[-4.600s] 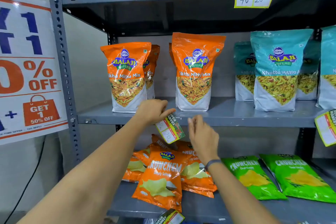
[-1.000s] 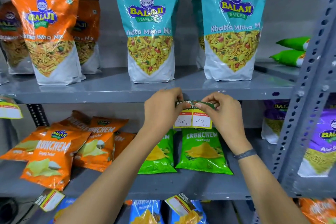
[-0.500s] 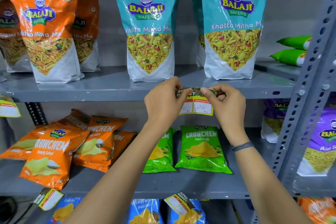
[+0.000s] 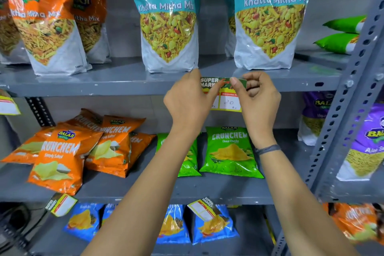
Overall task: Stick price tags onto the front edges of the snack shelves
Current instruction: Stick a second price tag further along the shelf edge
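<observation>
A price tag point(image 4: 225, 97) with a dark "SUPER MARKET" header and a yellow lower half marked 20 lies against the front edge of the grey middle shelf point(image 4: 104, 87), below the teal Khatta Mitha Mix bags point(image 4: 168, 21). My left hand point(image 4: 187, 100) pinches its left side and covers part of it. My right hand point(image 4: 257, 97) holds the right side, with the thumb pressed on the header. The tag's lower half hangs below the shelf edge.
Orange mix bags point(image 4: 41, 16) stand at the left of the same shelf. Orange point(image 4: 62, 151) and green Crunchem packs point(image 4: 228, 151) lie on the shelf below, whose edge carries two tags point(image 4: 60, 203) point(image 4: 203, 210). Another tag point(image 4: 8, 104) hangs far left. A perforated upright point(image 4: 353, 89) stands right.
The view shifted from the orange bags to the teal ones. Both hands raised the tag from below the shelf edge up onto it, and my right thumb now presses the header.
</observation>
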